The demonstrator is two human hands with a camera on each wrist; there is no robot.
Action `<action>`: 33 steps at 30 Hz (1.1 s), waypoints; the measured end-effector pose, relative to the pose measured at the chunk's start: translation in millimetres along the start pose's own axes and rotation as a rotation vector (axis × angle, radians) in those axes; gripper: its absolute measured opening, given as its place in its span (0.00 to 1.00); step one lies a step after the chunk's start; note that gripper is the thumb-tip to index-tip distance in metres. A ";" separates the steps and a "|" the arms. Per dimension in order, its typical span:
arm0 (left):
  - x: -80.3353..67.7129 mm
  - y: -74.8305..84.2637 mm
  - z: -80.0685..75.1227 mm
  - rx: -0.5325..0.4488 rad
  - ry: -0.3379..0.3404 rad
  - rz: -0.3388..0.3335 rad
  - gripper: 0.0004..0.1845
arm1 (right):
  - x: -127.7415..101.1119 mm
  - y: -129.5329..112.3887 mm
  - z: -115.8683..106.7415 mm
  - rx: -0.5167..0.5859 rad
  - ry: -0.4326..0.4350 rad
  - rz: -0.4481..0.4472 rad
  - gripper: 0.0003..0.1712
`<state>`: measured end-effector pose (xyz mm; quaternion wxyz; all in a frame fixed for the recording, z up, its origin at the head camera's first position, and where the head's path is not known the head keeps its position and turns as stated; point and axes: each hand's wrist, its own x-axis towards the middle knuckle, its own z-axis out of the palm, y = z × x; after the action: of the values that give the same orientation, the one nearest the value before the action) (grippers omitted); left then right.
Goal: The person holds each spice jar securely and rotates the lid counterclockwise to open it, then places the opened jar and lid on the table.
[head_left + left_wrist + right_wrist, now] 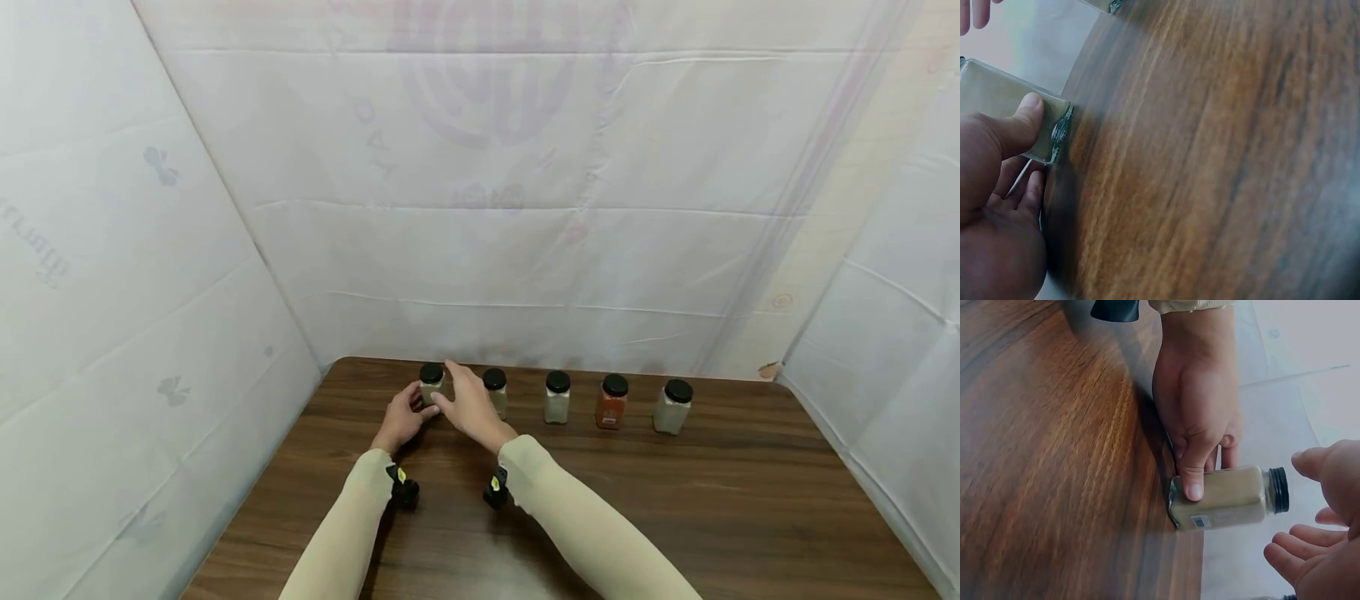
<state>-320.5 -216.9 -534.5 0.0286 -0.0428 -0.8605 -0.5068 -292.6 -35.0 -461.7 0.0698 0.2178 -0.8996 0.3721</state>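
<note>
Wood table (675,500): left hand (401,421) pinches spice jar (431,383); right hand (472,404) spread beside.

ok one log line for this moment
left hand: grips leftmost jar | right hand: open beside it | four other jars: in row

Five jars (557,398) stand in a row along the table's (675,517) far edge.

A dark wood-grain table (675,517) is seen filling the near part of the scene. It is enclosed on the left, far and right sides by white plastic sheeting (525,250), creased and faintly printed. Even, soft light is cast throughout, and no floor is shown.
</note>
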 end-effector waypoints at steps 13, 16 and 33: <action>-0.5 1.1 0.9 0.046 0.029 -0.030 0.34 | 11.2 0.7 18.3 0.077 0.046 0.072 0.35; -2.3 3.2 2.5 0.050 0.026 -0.024 0.33 | 12.9 2.5 20.6 0.091 0.057 0.082 0.34; -2.2 2.1 5.1 0.064 0.044 -0.003 0.34 | 24.3 1.7 27.2 0.113 0.127 0.116 0.30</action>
<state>-318.2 -211.5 -535.3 0.0480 -0.0293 -0.8756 -0.4797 -314.2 -61.2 -475.2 0.0924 0.1449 -0.8820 0.4388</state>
